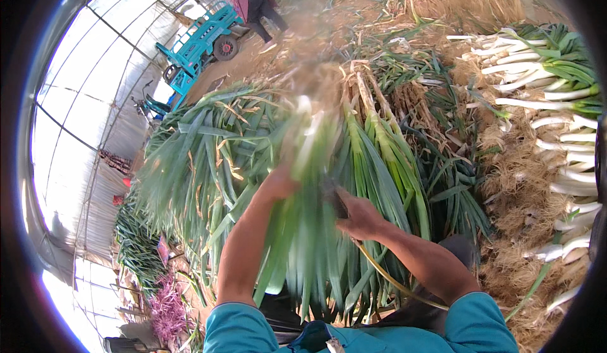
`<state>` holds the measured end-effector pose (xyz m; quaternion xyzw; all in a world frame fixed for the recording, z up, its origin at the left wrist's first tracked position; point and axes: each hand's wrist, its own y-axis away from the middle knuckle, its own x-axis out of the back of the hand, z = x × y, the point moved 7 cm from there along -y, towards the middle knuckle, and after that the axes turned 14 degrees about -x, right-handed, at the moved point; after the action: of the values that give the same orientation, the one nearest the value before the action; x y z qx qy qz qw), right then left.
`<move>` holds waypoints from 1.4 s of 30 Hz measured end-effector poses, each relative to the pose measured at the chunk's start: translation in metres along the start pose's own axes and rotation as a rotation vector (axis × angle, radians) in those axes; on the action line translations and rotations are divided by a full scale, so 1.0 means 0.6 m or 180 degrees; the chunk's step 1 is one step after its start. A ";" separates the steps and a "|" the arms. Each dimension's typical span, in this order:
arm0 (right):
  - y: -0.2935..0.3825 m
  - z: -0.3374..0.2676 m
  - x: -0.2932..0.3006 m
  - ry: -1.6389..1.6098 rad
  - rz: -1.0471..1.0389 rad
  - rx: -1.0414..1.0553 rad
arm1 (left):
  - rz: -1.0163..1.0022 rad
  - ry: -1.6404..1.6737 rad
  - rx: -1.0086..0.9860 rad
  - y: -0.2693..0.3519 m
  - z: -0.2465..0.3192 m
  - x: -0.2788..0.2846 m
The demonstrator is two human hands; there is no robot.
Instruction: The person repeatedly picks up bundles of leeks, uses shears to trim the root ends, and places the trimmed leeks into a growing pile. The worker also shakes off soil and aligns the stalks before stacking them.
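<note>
My left hand (280,183) is closed around a bunch of large green onions (306,151). Their white stems point away from me, and their leaves fan down toward my lap; the bunch is blurred. Just right of it, my right hand (361,216) grips a dark air nozzle (336,202) aimed at the bunch. A yellowish hose (386,277) runs from beneath this hand to my right side. Brown dust or debris (313,64) blurs the air beyond the white stems. Unpeeled green onions (379,139) with dry brown outer skins lie beside my right hand.
A big heap of green onions (204,163) rises at left. White-stemmed onions (517,64) lie in rows at right, by piled roots (502,201). Farther off are a teal cargo tricycle (199,45) and a standing person (256,2). Purple ties (168,305) lie lower left.
</note>
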<state>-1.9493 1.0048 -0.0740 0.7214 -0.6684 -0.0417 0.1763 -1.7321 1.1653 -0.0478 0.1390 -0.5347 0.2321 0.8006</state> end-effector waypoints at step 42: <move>-0.155 0.037 0.080 -0.0265 0.0686 -0.0029 | -0.0125 0.2829 0.1659 0.287 0.096 -0.087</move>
<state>-1.8624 0.9574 -0.1152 0.6421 -0.7487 -0.0554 0.1551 -1.8841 1.2733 -0.0778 0.2318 -0.0646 0.3792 0.8935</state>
